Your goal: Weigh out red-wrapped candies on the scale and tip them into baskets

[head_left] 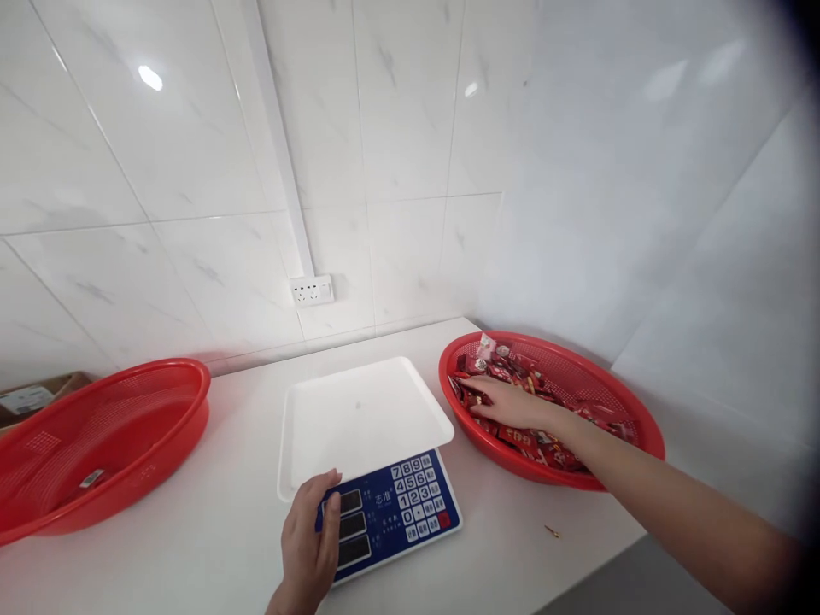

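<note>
My left hand point(308, 534) is at the left end of a digital scale point(390, 512) with a blue keypad panel, thumb and fingers bent over its edge beside the dark displays. The scale's white weighing tray point(359, 414) has nothing on it. On the right, my right hand point(509, 403) reaches into a red plastic basket point(647, 427) full of small, mostly red wrapped packets point(522, 440). Its fingers are stretched out over the packets, and the fingertips are partly hidden among them.
Another red basket point(185, 418) stands at the left, with a small labelled packet point(93, 478) inside. Behind it is a cardboard box point(48, 395). A small gold-coloured piece point(552, 531) lies on the white table point(500, 564). A wall socket point(312, 290) is on the tiled wall.
</note>
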`<state>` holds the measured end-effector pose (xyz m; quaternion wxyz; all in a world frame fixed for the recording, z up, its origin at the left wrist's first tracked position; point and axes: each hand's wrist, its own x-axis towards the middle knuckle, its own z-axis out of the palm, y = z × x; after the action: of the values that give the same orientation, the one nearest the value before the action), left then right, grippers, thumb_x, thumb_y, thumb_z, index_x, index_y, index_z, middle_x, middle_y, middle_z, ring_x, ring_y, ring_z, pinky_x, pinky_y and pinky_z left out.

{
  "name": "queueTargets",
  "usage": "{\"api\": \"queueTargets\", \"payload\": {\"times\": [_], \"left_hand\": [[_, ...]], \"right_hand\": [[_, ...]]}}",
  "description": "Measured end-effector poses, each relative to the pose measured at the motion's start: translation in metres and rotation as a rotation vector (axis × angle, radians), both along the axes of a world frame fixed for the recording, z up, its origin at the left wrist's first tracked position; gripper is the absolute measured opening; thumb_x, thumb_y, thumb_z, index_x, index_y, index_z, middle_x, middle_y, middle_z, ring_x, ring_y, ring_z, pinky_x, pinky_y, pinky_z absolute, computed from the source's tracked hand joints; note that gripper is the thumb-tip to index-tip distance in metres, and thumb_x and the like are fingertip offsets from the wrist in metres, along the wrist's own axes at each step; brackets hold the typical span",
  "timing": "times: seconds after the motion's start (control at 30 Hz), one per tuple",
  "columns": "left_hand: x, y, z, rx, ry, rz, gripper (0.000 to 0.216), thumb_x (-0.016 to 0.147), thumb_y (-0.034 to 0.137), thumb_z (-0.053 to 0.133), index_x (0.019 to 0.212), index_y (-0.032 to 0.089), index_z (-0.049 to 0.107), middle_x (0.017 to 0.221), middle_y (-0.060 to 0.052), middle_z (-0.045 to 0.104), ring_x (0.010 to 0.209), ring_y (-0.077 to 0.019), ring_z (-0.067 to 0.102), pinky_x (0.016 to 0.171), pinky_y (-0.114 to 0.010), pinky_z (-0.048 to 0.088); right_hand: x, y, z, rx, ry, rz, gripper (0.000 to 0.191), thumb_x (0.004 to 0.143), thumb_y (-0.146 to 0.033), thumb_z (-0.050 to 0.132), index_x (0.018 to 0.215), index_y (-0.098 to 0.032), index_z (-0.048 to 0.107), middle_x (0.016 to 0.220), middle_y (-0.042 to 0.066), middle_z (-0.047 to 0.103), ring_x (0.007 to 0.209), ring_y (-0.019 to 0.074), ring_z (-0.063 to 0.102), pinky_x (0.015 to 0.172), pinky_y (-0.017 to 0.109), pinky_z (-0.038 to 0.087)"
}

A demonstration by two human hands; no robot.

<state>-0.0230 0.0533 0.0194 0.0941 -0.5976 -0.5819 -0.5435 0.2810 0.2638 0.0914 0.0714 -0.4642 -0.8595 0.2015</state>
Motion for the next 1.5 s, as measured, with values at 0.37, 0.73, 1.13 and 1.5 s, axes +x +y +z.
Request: {"api": "queueTargets", "payload": {"times": [0.37, 0.73, 1.13, 1.5], "left_hand": [[-0.034, -0.007, -0.008, 0.233, 0.162, 0.068, 0.022, 0.084, 0.009, 0.051, 0.099, 0.021, 0.060, 0.086, -0.005, 0.066, 0.079, -0.0173, 0.065, 0.068, -0.029, 0.055], [-0.039, -0.009, -0.009, 0.109, -0.142, 0.188, 0.012, 0.088, 0.025, 0.051, 0.094, 0.022, 0.061, 0.083, -0.003, 0.066, 0.077, -0.0179, 0.065, 0.073, -0.031, 0.054], [-0.039, -0.008, -0.008, 0.112, -0.080, 0.179, 0.011, 0.089, 0.021, 0.050, 0.095, 0.021, 0.060, 0.083, -0.002, 0.066, 0.076, -0.0160, 0.064, 0.071, -0.028, 0.053], [-0.036, -0.004, -0.007, 0.187, 0.018, 0.066, 0.018, 0.087, 0.008, 0.051, 0.099, 0.018, 0.059, 0.085, -0.004, 0.064, 0.080, -0.0154, 0.062, 0.071, -0.029, 0.053]], "right_hand": [[-0.025, 0.031, -0.015, 0.026, -0.027, -0.084, 0.045, 0.061, -0.015, 0.065, 0.105, -0.017, 0.063, 0.114, 0.015, 0.064, 0.102, 0.0325, 0.059, 0.086, 0.038, 0.043], [0.051, 0.034, 0.017, -0.083, 0.358, -0.413, 0.037, 0.078, -0.034, 0.056, 0.111, -0.019, 0.058, 0.114, 0.010, 0.066, 0.094, 0.0242, 0.063, 0.073, 0.034, 0.050], [0.036, 0.021, 0.033, -0.066, 0.542, -0.502, 0.038, 0.067, -0.023, 0.069, 0.104, -0.021, 0.064, 0.120, 0.009, 0.065, 0.110, 0.0304, 0.058, 0.089, 0.039, 0.047], [-0.129, -0.042, 0.039, -0.464, 0.882, -0.066, 0.035, 0.074, -0.022, 0.067, 0.108, -0.021, 0.058, 0.093, 0.003, 0.070, 0.082, 0.0181, 0.067, 0.076, 0.037, 0.056]]}}
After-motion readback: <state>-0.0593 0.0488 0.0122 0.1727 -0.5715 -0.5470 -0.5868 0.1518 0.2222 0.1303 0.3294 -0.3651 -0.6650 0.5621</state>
